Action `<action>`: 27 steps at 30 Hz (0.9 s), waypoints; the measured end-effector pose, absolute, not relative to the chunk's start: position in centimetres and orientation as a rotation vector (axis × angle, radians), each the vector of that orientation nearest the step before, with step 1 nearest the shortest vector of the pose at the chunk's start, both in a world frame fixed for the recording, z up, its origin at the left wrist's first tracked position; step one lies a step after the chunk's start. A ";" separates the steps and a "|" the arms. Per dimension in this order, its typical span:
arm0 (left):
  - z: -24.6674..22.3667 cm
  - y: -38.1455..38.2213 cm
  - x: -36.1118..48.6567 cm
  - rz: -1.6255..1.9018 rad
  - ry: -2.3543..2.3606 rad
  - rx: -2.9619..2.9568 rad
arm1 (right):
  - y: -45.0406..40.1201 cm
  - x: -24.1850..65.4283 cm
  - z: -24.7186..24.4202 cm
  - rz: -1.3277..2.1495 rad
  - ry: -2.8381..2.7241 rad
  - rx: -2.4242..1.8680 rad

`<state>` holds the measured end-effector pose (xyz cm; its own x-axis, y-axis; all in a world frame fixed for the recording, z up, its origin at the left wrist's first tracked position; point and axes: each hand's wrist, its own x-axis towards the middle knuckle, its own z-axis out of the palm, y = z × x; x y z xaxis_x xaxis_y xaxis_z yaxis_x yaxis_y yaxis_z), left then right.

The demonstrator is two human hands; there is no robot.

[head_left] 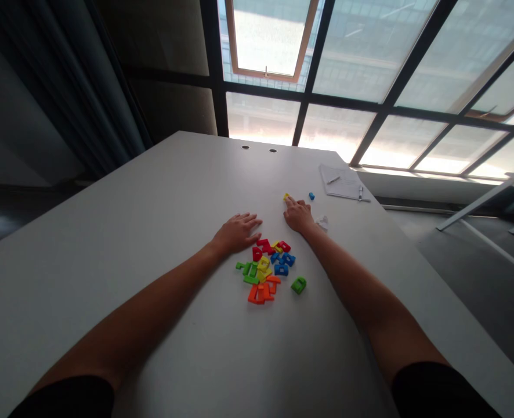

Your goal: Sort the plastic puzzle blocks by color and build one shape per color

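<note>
Right hand (299,215) sits palm down, fingers together, their tips (288,201) on a small yellow plastic piece (286,197). I can't read that piece's long axis or heading at this size, nor tell whether it's gripped. A small blue piece (311,195) lies near it. Left hand (237,233) rests flat and empty on the white table (152,232), fingers slightly apart, just beside a heap of colored plastic pieces (263,270).

Two bare hands (268,225) show, with one heap of about two dozen colored plastic pieces (263,270) just below them. One yellow piece (286,197) touches the right fingertips (288,200), one blue piece (311,195) lies just beyond, and one crumpled white paper (322,223), one sheet of paper (341,183) and two pens (360,193) lie to the right.
</note>
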<state>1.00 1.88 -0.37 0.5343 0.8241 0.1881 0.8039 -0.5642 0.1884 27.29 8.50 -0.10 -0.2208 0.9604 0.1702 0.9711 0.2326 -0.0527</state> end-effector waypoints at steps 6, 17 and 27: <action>-0.3 1.7 1.0 0.395 1.416 2.691 | 12.2 26.3 -1.1 -0.030 -2.260 -1.887; -0.5 1.9 0.9 0.392 1.409 2.686 | 10.1 26.4 -1.1 -0.099 -2.187 -1.760; -0.7 1.9 0.8 0.402 1.408 2.677 | 3.1 29.9 -1.4 0.674 -2.179 -0.997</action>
